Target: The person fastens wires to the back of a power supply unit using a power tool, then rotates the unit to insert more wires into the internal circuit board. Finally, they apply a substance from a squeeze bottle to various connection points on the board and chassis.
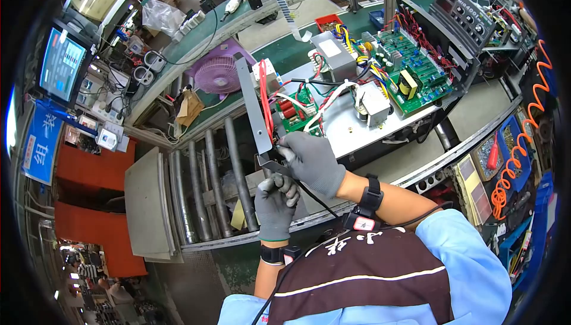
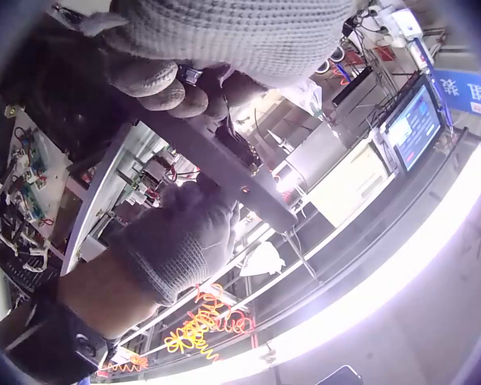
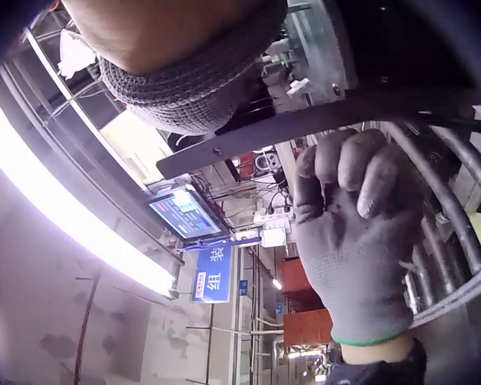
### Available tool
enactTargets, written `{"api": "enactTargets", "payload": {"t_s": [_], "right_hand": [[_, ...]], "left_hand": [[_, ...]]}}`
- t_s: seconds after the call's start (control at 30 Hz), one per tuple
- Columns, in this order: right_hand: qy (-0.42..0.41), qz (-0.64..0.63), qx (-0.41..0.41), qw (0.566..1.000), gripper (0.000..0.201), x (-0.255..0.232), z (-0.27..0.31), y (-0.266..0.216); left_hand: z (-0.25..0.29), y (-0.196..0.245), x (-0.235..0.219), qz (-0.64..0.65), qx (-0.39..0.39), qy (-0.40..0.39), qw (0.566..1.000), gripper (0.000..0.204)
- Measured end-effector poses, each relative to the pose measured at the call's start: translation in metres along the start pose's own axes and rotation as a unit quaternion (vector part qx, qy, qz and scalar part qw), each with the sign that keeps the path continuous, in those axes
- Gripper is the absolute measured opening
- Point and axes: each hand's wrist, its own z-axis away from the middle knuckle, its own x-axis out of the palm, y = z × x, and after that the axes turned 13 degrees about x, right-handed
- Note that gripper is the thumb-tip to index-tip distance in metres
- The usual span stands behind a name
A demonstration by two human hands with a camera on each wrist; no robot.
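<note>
A long grey metal panel stands at the left end of an open electronic unit, with red wires beside it. My right hand grips around the panel's lower end, its fingertips partly hidden. Below it, my left hand has its fingers curled at the panel's bent bottom edge. In the left wrist view the panel passes between the left hand and the right hand. The right wrist view shows the left hand's curled fingers against the dark panel edge; any small part inside them is unclear.
The unit's green circuit board and transformer lie right of the hands. Metal rollers run to the left. A purple fan stands behind, a monitor at far left. A black cable trails below the hands.
</note>
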Motion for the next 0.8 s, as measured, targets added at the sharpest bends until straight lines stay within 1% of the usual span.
{"api": "enactTargets", "payload": {"t_s": [0.03,0.07,0.13,0.17,0.23,0.27,0.3,0.4,0.53,0.6,0.73,0.8], "right_hand": [[0.019,-0.022,-0.001,1.000,0.010,0.001,0.002,0.001],[0.018,-0.024,-0.002,1.000,0.010,0.000,0.001,0.001],[-0.004,0.042,-0.043,0.998,0.010,-0.006,-0.004,0.000],[-0.003,0.042,-0.044,0.998,0.010,-0.013,-0.008,-0.002],[-0.022,0.135,-0.067,0.988,0.010,-0.026,-0.018,-0.009],[-0.006,0.159,-0.085,0.983,0.010,-0.027,-0.025,-0.004],[-0.007,0.159,-0.087,0.983,0.010,-0.026,-0.029,-0.002],[-0.044,0.217,-0.093,0.971,0.009,-0.017,-0.035,-0.002],[-0.062,0.241,-0.103,0.963,0.009,-0.012,-0.033,-0.001],[-0.091,0.237,-0.131,0.958,0.008,-0.017,-0.031,-0.001],[-0.088,0.213,-0.119,0.966,0.008,-0.019,-0.036,0.001],[-0.100,0.207,-0.090,0.969,0.006,-0.014,-0.041,0.002]], "left_hand": [[0.000,0.000,0.001,-0.001,0.002,0.000,1.000,0.021],[-0.001,0.000,0.001,-0.003,0.000,0.002,1.000,0.021],[-0.001,-0.001,0.001,-0.007,-0.002,0.002,1.000,0.021],[-0.002,-0.001,0.001,0.002,-0.004,-0.007,1.000,0.021],[-0.002,-0.001,0.002,0.011,-0.005,-0.016,1.000,0.021],[-0.002,-0.001,0.003,0.007,0.001,-0.017,1.000,0.021],[0.000,-0.001,0.003,0.003,0.007,-0.015,1.000,0.022],[0.002,-0.003,0.007,-0.018,0.014,-0.011,1.000,0.022],[0.003,-0.004,0.002,-0.006,0.013,-0.019,1.000,0.021],[0.004,-0.005,0.001,-0.008,0.009,-0.023,1.000,0.021],[0.003,-0.010,0.004,-0.018,0.005,-0.014,1.000,0.021],[0.003,-0.009,0.002,-0.005,0.004,-0.019,1.000,0.020]]}}
